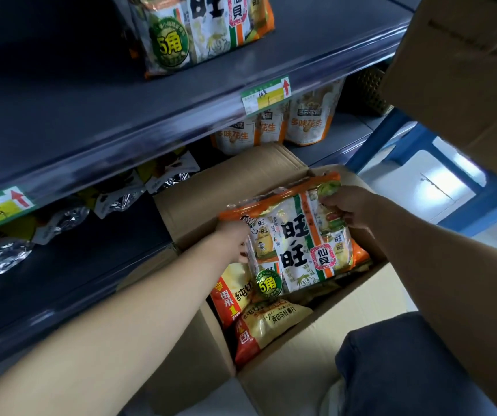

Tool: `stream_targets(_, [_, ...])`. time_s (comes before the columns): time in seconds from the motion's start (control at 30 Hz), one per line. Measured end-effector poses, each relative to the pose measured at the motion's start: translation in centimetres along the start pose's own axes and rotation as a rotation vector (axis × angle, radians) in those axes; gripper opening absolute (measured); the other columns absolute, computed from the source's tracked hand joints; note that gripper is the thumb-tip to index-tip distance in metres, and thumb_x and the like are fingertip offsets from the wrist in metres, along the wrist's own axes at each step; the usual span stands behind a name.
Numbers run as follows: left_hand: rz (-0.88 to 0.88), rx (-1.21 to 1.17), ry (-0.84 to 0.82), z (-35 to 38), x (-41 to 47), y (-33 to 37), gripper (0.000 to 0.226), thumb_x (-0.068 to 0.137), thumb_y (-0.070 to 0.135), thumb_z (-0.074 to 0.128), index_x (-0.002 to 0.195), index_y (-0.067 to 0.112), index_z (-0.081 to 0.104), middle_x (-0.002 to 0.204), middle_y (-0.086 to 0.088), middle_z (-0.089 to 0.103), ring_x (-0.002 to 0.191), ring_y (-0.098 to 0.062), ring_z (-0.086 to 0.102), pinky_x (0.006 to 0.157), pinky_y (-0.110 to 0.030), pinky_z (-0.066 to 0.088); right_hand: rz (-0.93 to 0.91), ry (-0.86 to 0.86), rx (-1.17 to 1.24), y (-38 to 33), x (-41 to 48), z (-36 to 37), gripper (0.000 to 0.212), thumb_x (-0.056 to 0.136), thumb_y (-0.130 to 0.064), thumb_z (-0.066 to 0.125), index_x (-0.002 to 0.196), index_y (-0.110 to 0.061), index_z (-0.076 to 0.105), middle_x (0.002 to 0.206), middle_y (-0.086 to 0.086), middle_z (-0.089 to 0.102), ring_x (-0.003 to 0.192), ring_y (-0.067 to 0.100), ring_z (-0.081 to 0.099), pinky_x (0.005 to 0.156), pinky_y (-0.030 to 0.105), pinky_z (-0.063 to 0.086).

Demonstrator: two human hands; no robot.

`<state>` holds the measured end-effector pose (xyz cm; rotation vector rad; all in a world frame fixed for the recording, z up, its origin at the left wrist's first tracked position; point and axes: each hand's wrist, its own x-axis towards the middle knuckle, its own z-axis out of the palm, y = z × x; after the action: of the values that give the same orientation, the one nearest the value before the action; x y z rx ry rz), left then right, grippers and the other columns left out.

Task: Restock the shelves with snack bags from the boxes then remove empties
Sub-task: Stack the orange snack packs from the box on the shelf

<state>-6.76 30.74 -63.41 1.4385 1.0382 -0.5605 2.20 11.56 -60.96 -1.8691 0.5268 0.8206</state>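
An orange and white rice cracker bag [295, 238] lies on top of the open cardboard box [340, 319] on the floor. My left hand [233, 240] grips the bag's left edge. My right hand [346, 205] pinches its upper right corner. Beneath it in the box lie a yellow chip bag [274, 322] and an orange bag [226, 298]. A matching rice cracker bag [202, 28] stands on the upper shelf [91, 94].
Peanut bags [310, 118] stand on the lower shelf to the right. Silver and yellow snack bags [115, 196] lie in a row on the lower shelf at left. A second cardboard box [463, 61] fills the upper right. My knee [397, 364] is beside the box.
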Motion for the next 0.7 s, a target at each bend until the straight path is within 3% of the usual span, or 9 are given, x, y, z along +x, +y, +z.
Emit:
stream_targets(0.07, [0.098,0.02,0.018,0.3,-1.0,0.9,0.029,0.1,0.005,0.033,0.125,0.001,0.048,0.1,-0.009,0.05,0.1,-0.027,0.05,0.095,-0.046,0.045,-0.062,0.059,0.063,-0.7,-0.9,-0.3,0.008,0.095,-0.008,0.054,0.101,-0.004,0.055,0.092,0.014,0.066,0.07,0.023,0.064,0.068,0.036,0.052])
stream_targets(0.17, [0.264,0.091,0.024,0.0,-3.1,3.6,0.019,0.097,0.0,0.034,0.096,0.005,0.053,0.1,-0.014,0.057,0.085,-0.025,0.055,0.062,-0.033,0.05,-0.159,0.186,0.08,-3.3,-2.6,-1.2,0.024,0.095,-0.011,0.053,0.116,0.0,0.054,0.109,0.018,0.065,0.086,0.027,0.062,0.079,0.038,0.053])
stream_targets(0.23, [0.383,0.117,0.022,-0.6,-5.2,6.2,0.02,0.096,-0.002,0.032,0.087,0.005,0.049,0.089,-0.013,0.057,0.073,-0.02,0.054,0.055,-0.027,0.046,-0.234,0.25,0.062,-6.0,-4.3,-1.9,0.021,0.095,-0.013,0.053,0.113,-0.002,0.055,0.12,0.02,0.062,0.092,0.027,0.061,0.088,0.038,0.052])
stream_targets(0.33, [0.578,0.151,0.019,-2.2,-8.2,10.5,0.024,0.093,-0.005,0.035,0.109,0.004,0.05,0.097,-0.016,0.059,0.08,-0.024,0.058,0.061,-0.029,0.051,-0.424,0.328,0.069,-10.4,-6.9,-2.9,0.03,0.094,-0.013,0.052,0.121,-0.001,0.057,0.117,0.017,0.06,0.074,0.017,0.058,0.069,0.029,0.051])
stream_targets(0.4, [0.706,0.135,0.04,-3.6,-10.2,13.5,0.024,0.089,-0.008,0.038,0.098,0.01,0.049,0.09,-0.016,0.055,0.077,-0.023,0.055,0.065,-0.033,0.047,-0.533,0.372,0.106,-13.1,-9.0,-3.1,0.011,0.093,-0.015,0.053,0.099,-0.01,0.061,0.1,0.01,0.057,0.067,0.016,0.052,0.062,0.025,0.044])
stream_targets(0.47, [0.813,0.141,0.138,-5.3,-12.2,16.3,0.025,0.09,-0.005,0.042,0.08,0.018,0.042,0.081,-0.009,0.051,0.072,-0.022,0.053,0.067,-0.032,0.052,-0.594,0.404,0.179,-15.8,-10.6,-3.0,0.012,0.094,-0.02,0.054,0.084,-0.013,0.056,0.087,0.005,0.06,0.076,0.021,0.055,0.07,0.029,0.045])
stream_targets(0.57, [0.874,0.08,0.232,-7.8,-14.9,19.8,0.021,0.095,0.001,0.04,0.099,0.02,0.048,0.096,-0.001,0.049,0.079,-0.017,0.053,0.066,-0.032,0.055,-0.707,0.367,0.289,-20.2,-12.5,-2.2,0.012,0.093,-0.018,0.055,0.104,-0.013,0.055,0.097,0.006,0.063,0.085,0.022,0.062,0.079,0.031,0.052])
stream_targets(0.63, [0.918,0.071,0.312,-9.3,-16.3,21.7,0.034,0.096,0.0,0.038,0.127,0.015,0.039,0.111,-0.001,0.043,0.089,-0.02,0.057,0.071,-0.036,0.058,-0.79,0.335,0.317,-23.1,-13.6,-1.5,0.023,0.09,-0.016,0.058,0.112,-0.009,0.055,0.1,0.006,0.064,0.081,0.019,0.063,0.069,0.028,0.055])
stream_targets(0.7, [0.986,0.072,0.379,-10.7,-16.9,23.0,0.036,0.094,-0.001,0.038,0.126,0.014,0.038,0.114,0.0,0.048,0.099,-0.025,0.061,0.079,-0.04,0.059,-0.834,0.319,0.269,-25.5,-14.0,-0.7,0.03,0.086,-0.009,0.06,0.116,-0.009,0.055,0.1,0.003,0.065,0.075,0.014,0.063,0.057,0.024,0.053])
